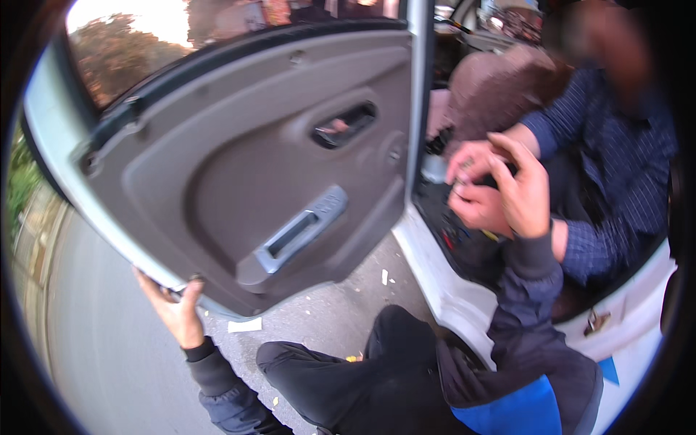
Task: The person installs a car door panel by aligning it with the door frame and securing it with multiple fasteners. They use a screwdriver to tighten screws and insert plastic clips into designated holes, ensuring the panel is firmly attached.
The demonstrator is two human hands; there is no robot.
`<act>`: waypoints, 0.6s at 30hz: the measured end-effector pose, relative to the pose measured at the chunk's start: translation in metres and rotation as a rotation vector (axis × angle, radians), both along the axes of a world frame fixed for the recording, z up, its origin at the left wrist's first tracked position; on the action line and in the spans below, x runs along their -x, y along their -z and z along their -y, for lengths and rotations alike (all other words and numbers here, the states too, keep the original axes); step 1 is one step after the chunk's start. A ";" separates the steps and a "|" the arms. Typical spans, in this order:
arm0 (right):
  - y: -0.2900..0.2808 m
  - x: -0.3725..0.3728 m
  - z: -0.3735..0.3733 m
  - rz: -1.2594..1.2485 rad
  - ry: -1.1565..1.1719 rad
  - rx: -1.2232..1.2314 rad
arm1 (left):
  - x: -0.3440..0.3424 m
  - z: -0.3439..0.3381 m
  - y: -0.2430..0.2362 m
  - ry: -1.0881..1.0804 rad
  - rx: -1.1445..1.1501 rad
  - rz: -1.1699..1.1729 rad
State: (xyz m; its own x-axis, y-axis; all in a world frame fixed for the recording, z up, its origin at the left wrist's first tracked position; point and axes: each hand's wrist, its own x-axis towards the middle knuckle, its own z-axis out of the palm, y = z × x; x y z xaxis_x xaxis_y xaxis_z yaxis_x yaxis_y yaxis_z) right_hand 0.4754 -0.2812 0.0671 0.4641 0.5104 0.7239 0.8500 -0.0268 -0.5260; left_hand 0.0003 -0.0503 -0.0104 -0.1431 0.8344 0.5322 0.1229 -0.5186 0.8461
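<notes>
Left hand [176, 310] is gripping lower edge of open grey plastic car door panel [239, 174] | right hand [523, 192], fingers spread, is reaching co-worker's hands [475, 185] | risk: door swinging shut, pinching fingers.

Grey paved ground [109, 341] runs under the open car door. A white paper scrap [244, 325] lies on it below the door's lower edge, with a smaller white bit [384, 276] and pale specks nearer the car sill.
</notes>
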 end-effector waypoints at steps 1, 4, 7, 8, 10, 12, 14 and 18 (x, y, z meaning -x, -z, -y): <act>0.001 -0.002 0.004 -0.008 0.001 0.015 | -0.001 0.000 0.001 0.041 -0.006 0.008; 0.006 -0.006 0.009 -0.001 0.019 -0.005 | -0.002 0.000 0.001 0.026 -0.028 -0.062; 0.009 -0.005 0.010 -0.004 0.030 0.010 | -0.003 0.002 0.002 -0.006 -0.043 -0.099; 0.009 -0.005 0.011 -0.015 0.025 0.039 | -0.004 0.002 0.002 -0.009 -0.037 -0.099; 0.009 -0.003 0.010 -0.036 0.019 0.072 | -0.004 0.002 0.002 -0.034 -0.041 -0.106; 0.009 0.000 0.009 -0.039 0.008 0.085 | -0.004 0.001 0.003 -0.030 -0.048 -0.123; 0.009 0.001 0.008 -0.056 -0.001 0.091 | -0.004 0.001 0.004 -0.033 -0.052 -0.129; 0.011 0.000 0.004 -0.047 0.002 0.100 | -0.004 0.000 0.006 -0.032 -0.026 -0.121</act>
State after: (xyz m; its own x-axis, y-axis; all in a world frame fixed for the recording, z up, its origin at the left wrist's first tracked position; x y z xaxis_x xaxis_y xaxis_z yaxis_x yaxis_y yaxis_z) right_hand 0.4753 -0.2854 0.0560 0.4978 0.5783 0.6463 0.8241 -0.0833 -0.5603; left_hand 0.0039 -0.0499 -0.0168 -0.1024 0.8161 0.5688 0.2399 -0.5347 0.8103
